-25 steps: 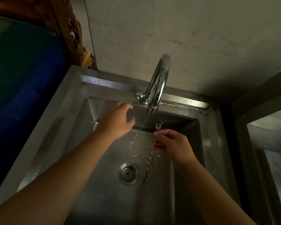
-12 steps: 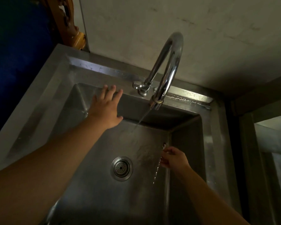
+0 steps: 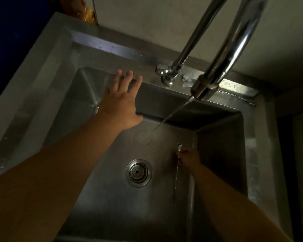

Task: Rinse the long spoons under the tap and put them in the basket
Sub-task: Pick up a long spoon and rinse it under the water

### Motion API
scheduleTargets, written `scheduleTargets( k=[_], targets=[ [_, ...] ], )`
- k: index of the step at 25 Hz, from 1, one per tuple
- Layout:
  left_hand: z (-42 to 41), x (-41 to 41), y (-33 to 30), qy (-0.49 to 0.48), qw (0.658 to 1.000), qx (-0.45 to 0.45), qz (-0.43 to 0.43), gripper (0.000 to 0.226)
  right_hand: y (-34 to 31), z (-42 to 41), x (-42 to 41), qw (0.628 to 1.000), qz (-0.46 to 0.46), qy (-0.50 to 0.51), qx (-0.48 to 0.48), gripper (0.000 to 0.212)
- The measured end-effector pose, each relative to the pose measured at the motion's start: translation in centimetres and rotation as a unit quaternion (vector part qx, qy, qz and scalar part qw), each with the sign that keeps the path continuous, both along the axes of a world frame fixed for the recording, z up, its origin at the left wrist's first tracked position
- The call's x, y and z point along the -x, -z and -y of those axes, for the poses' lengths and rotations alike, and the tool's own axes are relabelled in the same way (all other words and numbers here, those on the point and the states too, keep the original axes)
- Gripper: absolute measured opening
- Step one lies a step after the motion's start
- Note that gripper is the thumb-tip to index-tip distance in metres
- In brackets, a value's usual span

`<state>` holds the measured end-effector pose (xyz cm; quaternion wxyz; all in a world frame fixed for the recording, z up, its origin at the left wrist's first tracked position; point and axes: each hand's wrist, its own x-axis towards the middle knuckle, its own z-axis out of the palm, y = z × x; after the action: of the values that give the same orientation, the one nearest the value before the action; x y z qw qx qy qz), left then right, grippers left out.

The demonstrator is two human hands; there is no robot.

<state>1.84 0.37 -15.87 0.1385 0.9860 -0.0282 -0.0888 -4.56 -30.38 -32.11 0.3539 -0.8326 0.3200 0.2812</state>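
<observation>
The steel sink point(image 3: 47, 81) holds a round drain strainer point(image 3: 138, 173) at its floor's centre, with a thin stream of water point(image 3: 171, 114) from the tap point(image 3: 217, 72) striking at 12 o'clock of it. At 3 o'clock, the right hand point(image 3: 188, 158) pinches a long spoon point(image 3: 177, 173), slim, twisted-stemmed, hanging downward, beside the stream. The left hand point(image 3: 120, 103) is spread flat, empty, at 11 o'clock.

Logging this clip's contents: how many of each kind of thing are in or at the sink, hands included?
Long spoon: 1
Hands, left hand and right hand: 2
Tap: 1
Drain strainer: 1
Sink: 1
Total: 6
</observation>
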Motion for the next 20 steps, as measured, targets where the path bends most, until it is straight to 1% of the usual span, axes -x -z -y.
scheduleTargets(
  k=[2,5,7,9,13,16,18,20],
  targets=[
    [0.0,0.0,0.2,-0.004,1.0,0.006,0.0,0.122,1.1,0.0,-0.2,0.999,-0.011,-0.014,0.035,0.026],
    [0.1,0.1,0.4,-0.003,1.0,0.006,0.0,0.122,2.4,-0.2,-0.2,0.99,-0.034,-0.085,0.107,0.034],
    [0.1,0.0,0.5,-0.003,1.0,0.001,0.003,0.12,2.5,-0.4,-0.1,0.984,-0.042,-0.098,0.14,0.036],
    [0.1,-0.1,0.6,-0.005,1.0,0.0,0.004,0.117,2.5,-0.5,0.2,0.984,-0.043,-0.093,0.146,0.036],
    [0.1,-0.1,0.3,-0.008,1.0,0.004,-0.013,0.119,0.4,-1.1,0.1,0.988,-0.03,-0.101,0.117,0.029],
    [0.2,0.1,0.0,-0.014,1.0,0.005,-0.025,0.12,-4.2,-2.5,-0.8,0.986,0.026,-0.139,0.093,0.024],
    [0.3,0.2,-0.3,-0.016,0.999,0.007,-0.027,0.121,-8.4,-3.2,-1.7,0.982,0.103,-0.146,0.06,0.021],
    [0.4,0.2,-0.5,-0.018,0.999,0.005,-0.03,0.122,-12.9,-3.6,-2.8,0.969,0.189,-0.157,0.029,0.013]
  ],
)
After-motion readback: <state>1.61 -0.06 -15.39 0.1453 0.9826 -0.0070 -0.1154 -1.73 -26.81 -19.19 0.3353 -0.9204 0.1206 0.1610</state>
